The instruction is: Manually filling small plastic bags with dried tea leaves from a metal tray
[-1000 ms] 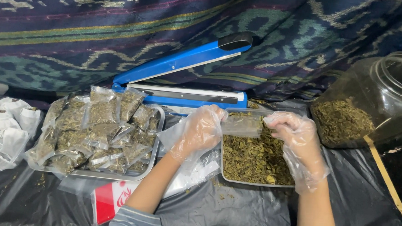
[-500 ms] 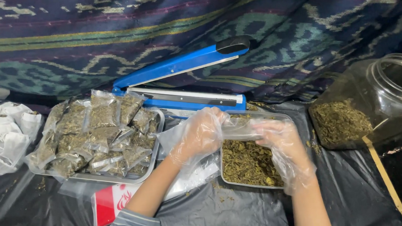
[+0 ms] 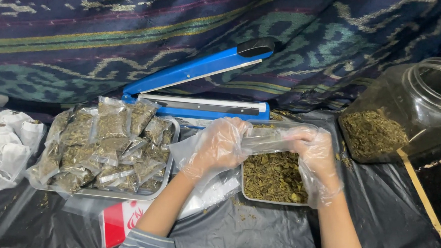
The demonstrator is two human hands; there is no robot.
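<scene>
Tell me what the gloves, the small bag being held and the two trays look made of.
Gloves on left hand and right hand: thin clear plastic film, wrinkled, loose. Small bag: clear glossy plastic. Leaf tray and packet tray: probably metal, dull grey rims.

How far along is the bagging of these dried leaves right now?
Done: a tray piled with filled bags. In hand: the left hand and right hand, both gloved, hold one small clear bag over the tray of loose leaves. Left: those leaves, more in the jar; the blue sealer stands open.
</scene>
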